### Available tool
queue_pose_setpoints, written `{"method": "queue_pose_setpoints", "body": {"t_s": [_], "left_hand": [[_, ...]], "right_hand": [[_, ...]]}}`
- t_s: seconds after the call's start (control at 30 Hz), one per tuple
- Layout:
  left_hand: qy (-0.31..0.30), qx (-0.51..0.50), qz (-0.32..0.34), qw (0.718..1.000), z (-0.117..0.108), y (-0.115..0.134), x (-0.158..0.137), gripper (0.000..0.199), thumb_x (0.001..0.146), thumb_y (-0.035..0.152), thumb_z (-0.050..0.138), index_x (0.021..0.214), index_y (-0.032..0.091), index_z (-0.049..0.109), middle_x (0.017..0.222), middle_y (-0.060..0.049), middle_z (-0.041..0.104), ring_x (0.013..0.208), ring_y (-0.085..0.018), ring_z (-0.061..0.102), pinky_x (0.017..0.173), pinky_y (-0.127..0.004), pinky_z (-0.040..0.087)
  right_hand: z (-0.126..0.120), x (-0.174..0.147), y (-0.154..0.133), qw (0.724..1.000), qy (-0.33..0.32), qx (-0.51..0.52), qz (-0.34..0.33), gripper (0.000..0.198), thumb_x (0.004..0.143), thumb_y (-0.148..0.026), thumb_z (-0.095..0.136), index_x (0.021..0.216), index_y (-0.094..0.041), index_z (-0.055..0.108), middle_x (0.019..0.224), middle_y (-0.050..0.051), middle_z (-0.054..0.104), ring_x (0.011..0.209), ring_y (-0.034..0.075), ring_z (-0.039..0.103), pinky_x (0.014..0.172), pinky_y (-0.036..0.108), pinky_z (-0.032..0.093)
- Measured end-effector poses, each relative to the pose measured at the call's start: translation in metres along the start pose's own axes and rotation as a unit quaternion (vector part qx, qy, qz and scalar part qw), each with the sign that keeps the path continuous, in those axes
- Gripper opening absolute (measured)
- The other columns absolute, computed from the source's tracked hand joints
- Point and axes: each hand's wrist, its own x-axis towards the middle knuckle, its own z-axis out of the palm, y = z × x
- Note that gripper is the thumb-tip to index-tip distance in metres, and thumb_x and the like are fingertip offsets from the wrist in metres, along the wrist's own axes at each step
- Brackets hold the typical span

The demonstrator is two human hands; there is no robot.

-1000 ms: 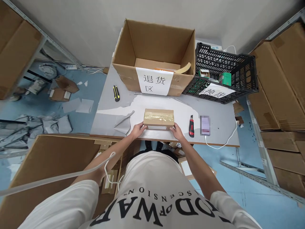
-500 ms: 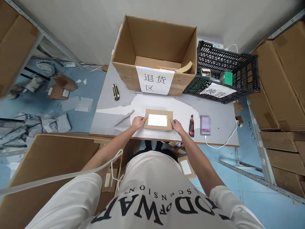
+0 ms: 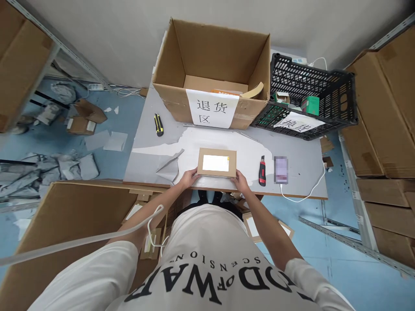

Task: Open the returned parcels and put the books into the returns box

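A small brown cardboard box (image 3: 232, 162) with a white label (image 3: 215, 163) on top is in front of me, over the white patch of the table. My left hand (image 3: 189, 178) grips its near left corner, and my right hand (image 3: 240, 180) has hold of the near right corner. The fingertips on both sides are partly hidden by the box's edges. To the right of the box lies a red and black box cutter (image 3: 262, 171), and a yellow and black box cutter (image 3: 158, 125) lies farther off on the left.
A large open carton (image 3: 177, 103) with a paper sign stands at the table's back. Beside it, a black plastic crate (image 3: 330, 90) holds small boxes. A phone (image 3: 281, 169) on a white cable lies at the right. A big open box (image 3: 81, 224) is at my left.
Both hands have slid from the box's sides down to its near corners. The box's near edge looks slightly raised. The camera view has shifted a little.
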Motion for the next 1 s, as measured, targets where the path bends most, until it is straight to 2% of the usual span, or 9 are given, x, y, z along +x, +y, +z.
{"method": "queue_pose_setpoints", "body": {"t_s": [0.17, 0.3, 0.4, 0.5, 0.63, 0.7, 0.77, 0.87, 1.0], "left_hand": [[0.067, 0.070, -0.005, 0.995, -0.013, 0.035, -0.001, 0.054, 0.085, 0.054, 0.044, 0.116, 0.015, 0.067, 0.094, -0.005, 0.074, 0.080, -0.021, 0.065, 0.076, -0.029, 0.048], [0.129, 0.159, -0.028, 0.978, -0.023, 0.066, 0.005, 0.057, 0.089, 0.058, 0.036, 0.079, 0.015, 0.073, 0.061, -0.004, 0.063, 0.063, -0.017, 0.056, 0.060, -0.027, 0.037], [0.133, 0.186, -0.066, 0.971, -0.022, 0.081, 0.010, 0.061, 0.089, 0.059, 0.034, 0.064, 0.016, 0.069, 0.052, -0.004, 0.056, 0.056, -0.016, 0.051, 0.055, -0.028, 0.031], [0.126, 0.199, -0.083, 0.968, -0.020, 0.090, 0.014, 0.060, 0.087, 0.062, 0.037, 0.061, 0.017, 0.068, 0.052, -0.004, 0.057, 0.057, -0.017, 0.052, 0.055, -0.028, 0.030], [0.105, 0.228, -0.084, 0.964, -0.020, 0.094, 0.014, 0.054, 0.076, 0.068, 0.051, 0.067, 0.018, 0.069, 0.063, -0.006, 0.066, 0.065, -0.021, 0.060, 0.059, -0.029, 0.036], [0.105, 0.237, -0.099, 0.961, -0.020, 0.094, 0.014, 0.055, 0.074, 0.069, 0.055, 0.081, 0.018, 0.072, 0.075, -0.008, 0.071, 0.076, -0.025, 0.065, 0.064, -0.030, 0.041], [0.126, 0.240, -0.099, 0.957, -0.019, 0.093, 0.014, 0.064, 0.072, 0.069, 0.058, 0.108, 0.017, 0.068, 0.098, -0.012, 0.073, 0.093, -0.030, 0.067, 0.074, -0.033, 0.046], [0.145, 0.251, -0.026, 0.957, -0.019, 0.094, 0.015, 0.083, 0.076, 0.061, 0.059, 0.141, 0.012, 0.043, 0.139, -0.018, 0.052, 0.125, -0.034, 0.052, 0.096, -0.038, 0.044], [0.070, 0.299, 0.109, 0.945, -0.018, 0.102, 0.024, 0.074, 0.087, 0.052, 0.046, 0.146, 0.009, 0.033, 0.156, -0.019, 0.027, 0.144, -0.032, 0.027, 0.114, -0.044, 0.028]], "right_hand": [[-0.009, 0.002, -0.035, 0.999, 0.025, 0.017, 0.016, 0.044, 0.084, -0.044, 0.051, 0.120, -0.019, 0.054, 0.126, 0.013, 0.058, 0.116, 0.024, 0.055, 0.099, 0.043, 0.044], [-0.025, 0.008, -0.065, 0.995, 0.066, -0.072, 0.028, 0.044, 0.089, -0.053, 0.038, 0.102, -0.017, 0.059, 0.107, 0.013, 0.064, 0.099, 0.023, 0.059, 0.090, 0.039, 0.046], [-0.029, 0.018, -0.074, 0.990, 0.040, -0.116, 0.063, 0.046, 0.092, -0.054, 0.032, 0.094, -0.017, 0.059, 0.097, 0.012, 0.066, 0.092, 0.023, 0.060, 0.084, 0.036, 0.046], [-0.028, 0.025, -0.073, 0.988, 0.026, -0.119, 0.090, 0.047, 0.092, -0.054, 0.031, 0.092, -0.017, 0.060, 0.093, 0.012, 0.067, 0.090, 0.024, 0.061, 0.083, 0.036, 0.046], [-0.035, 0.023, -0.056, 0.994, 0.016, -0.063, 0.093, 0.052, 0.093, -0.057, 0.029, 0.104, -0.018, 0.061, 0.104, 0.010, 0.067, 0.096, 0.022, 0.061, 0.087, 0.036, 0.047], [-0.048, 0.019, -0.040, 0.988, 0.075, -0.081, 0.107, 0.053, 0.094, -0.054, 0.029, 0.114, -0.016, 0.058, 0.116, 0.013, 0.063, 0.105, 0.023, 0.059, 0.093, 0.038, 0.046], [-0.065, 0.014, -0.022, 0.959, 0.175, -0.161, 0.157, 0.052, 0.091, -0.050, 0.039, 0.125, -0.013, 0.053, 0.128, 0.019, 0.054, 0.118, 0.029, 0.052, 0.100, 0.044, 0.041], [-0.086, 0.012, 0.005, 0.906, 0.222, -0.248, 0.262, 0.067, 0.080, -0.043, 0.058, 0.137, -0.012, 0.041, 0.135, 0.024, 0.044, 0.128, 0.038, 0.040, 0.101, 0.052, 0.039], [-0.097, 0.016, 0.022, 0.902, 0.179, -0.249, 0.302, 0.072, 0.077, -0.032, 0.058, 0.142, -0.012, 0.034, 0.133, 0.026, 0.043, 0.126, 0.039, 0.042, 0.100, 0.054, 0.039]]}}
